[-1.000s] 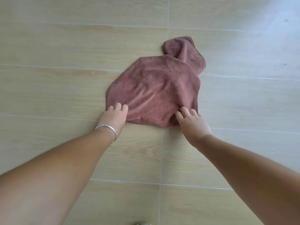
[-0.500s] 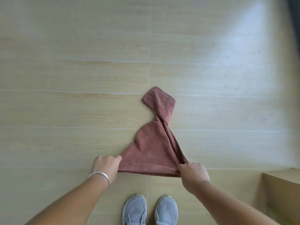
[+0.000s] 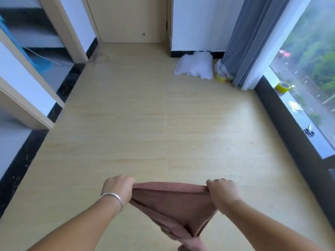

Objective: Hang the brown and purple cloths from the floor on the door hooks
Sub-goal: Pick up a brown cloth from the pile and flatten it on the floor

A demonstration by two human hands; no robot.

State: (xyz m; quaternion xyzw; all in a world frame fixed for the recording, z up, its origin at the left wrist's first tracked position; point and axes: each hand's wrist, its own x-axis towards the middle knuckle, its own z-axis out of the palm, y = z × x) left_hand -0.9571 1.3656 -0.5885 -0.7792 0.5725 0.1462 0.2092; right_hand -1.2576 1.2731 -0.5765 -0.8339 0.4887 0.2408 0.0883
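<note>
Both arms reach out low in front. The left hand (image 3: 117,189), silver bangle (image 3: 113,198) on the wrist, has its fingers curled tight around the left top corner of the brown cloth (image 3: 174,209). The right hand (image 3: 222,193) grips the other top corner the same way. The cloth's top edge is stretched between them, and the rest sags down in a V toward the bottom of the view, off the floor (image 3: 163,115).

Far ahead and a bit left of the left hand is a closed door (image 3: 130,19). Ahead of the right hand are a white bundle (image 3: 194,66), a grey curtain (image 3: 253,33), then a tape roll (image 3: 282,86) on the window ledge to the right. Between the hands and the door is open floor.
</note>
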